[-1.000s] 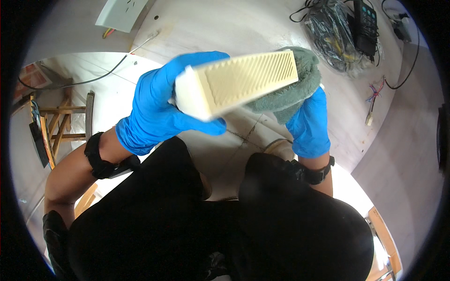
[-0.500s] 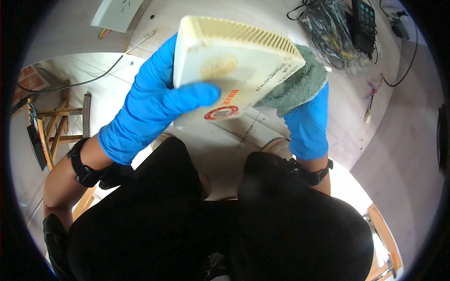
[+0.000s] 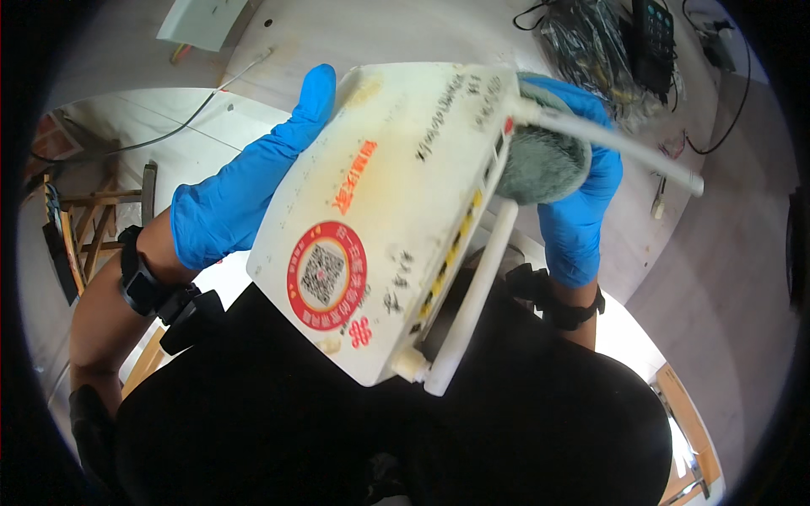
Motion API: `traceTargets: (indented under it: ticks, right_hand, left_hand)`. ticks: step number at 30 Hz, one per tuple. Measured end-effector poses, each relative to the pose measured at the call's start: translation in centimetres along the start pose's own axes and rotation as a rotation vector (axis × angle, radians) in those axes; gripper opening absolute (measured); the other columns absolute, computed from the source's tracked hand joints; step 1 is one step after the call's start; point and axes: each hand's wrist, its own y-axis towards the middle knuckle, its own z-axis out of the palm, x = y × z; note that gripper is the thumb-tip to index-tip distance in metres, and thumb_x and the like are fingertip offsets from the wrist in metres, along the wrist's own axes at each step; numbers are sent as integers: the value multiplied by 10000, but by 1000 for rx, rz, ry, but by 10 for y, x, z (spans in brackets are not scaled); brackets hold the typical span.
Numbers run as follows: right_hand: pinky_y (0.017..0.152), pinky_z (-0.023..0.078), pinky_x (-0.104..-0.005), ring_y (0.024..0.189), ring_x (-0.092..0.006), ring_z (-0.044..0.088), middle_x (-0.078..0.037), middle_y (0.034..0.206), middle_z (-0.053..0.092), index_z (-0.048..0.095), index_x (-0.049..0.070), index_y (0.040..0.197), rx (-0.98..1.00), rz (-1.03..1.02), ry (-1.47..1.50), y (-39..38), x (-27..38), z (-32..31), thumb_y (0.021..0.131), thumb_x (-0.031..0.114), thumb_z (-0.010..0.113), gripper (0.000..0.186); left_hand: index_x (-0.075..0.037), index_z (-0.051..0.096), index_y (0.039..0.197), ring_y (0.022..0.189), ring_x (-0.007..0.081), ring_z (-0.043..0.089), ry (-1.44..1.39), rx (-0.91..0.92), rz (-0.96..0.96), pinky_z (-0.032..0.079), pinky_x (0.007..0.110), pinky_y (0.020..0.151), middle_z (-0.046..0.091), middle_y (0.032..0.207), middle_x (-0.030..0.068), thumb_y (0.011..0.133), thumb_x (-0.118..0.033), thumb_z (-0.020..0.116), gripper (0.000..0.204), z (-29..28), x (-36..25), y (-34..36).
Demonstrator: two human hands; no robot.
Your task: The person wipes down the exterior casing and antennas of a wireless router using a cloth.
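Observation:
A white router [image 3: 396,177], yellowed in patches, is held tilted above my lap. Its broad face carries a red round sticker [image 3: 326,277] and handwritten marks. Two white antennas stick out from its right side: one antenna [image 3: 477,304] angles up near the close end, the other antenna [image 3: 624,148] points right. My left hand [image 3: 240,190], blue-gloved, grips the left edge, thumb along the rim and fingers hidden behind. My right hand [image 3: 582,215], also gloved, is closed on a grey-green cloth [image 3: 547,164] at the far right corner; whether the cloth touches the casing is hard to tell.
Beyond my hands lies a pale curved tabletop [image 3: 380,34] with a clear plastic bag [image 3: 582,42], a black keypad handset [image 3: 652,42] and a dark cable [image 3: 742,110]. At upper left is a white box [image 3: 202,21]. A wooden stool [image 3: 97,211] stands at left.
The router has turned, so its sticker face and both antennas now show, and it has come closer to my body. My left thumb has shifted from its face to its edge.

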Motion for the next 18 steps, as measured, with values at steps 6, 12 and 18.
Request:
traceTargets:
  ticks: [6, 12, 18]
  right_hand:
    - [906, 510, -320, 1003, -188, 614, -100, 1103, 626, 603, 45, 1120, -130, 57, 150, -11, -7, 11, 743, -16, 698, 393]
    - [749, 547, -287, 845, -158, 655, -90, 960, 675, 644, 15, 1029, -370, 249, 152, -11, -10, 13, 835, -38, 559, 218]
    - [826, 529, -324, 911, -206, 634, -144, 1031, 631, 539, -35, 1153, -189, 682, 399, -19, -19, -7, 917, 152, 498, 304]
  left_hand:
    - [-79, 459, 1316, 1068, 185, 577, 16, 59, -25, 519, 297, 859, 550, 1222, 144, 875, -647, 360, 726, -5, 0, 7]
    - [-81, 342, 1385, 1097, 261, 576, 240, -179, 170, 535, 351, 856, 485, 1276, 219, 854, -704, 291, 820, 14, -5, 7]
    - [-44, 413, 1310, 962, 275, 644, 172, -323, 250, 576, 390, 767, 554, 1178, 228, 842, -713, 296, 826, -15, -12, 17]
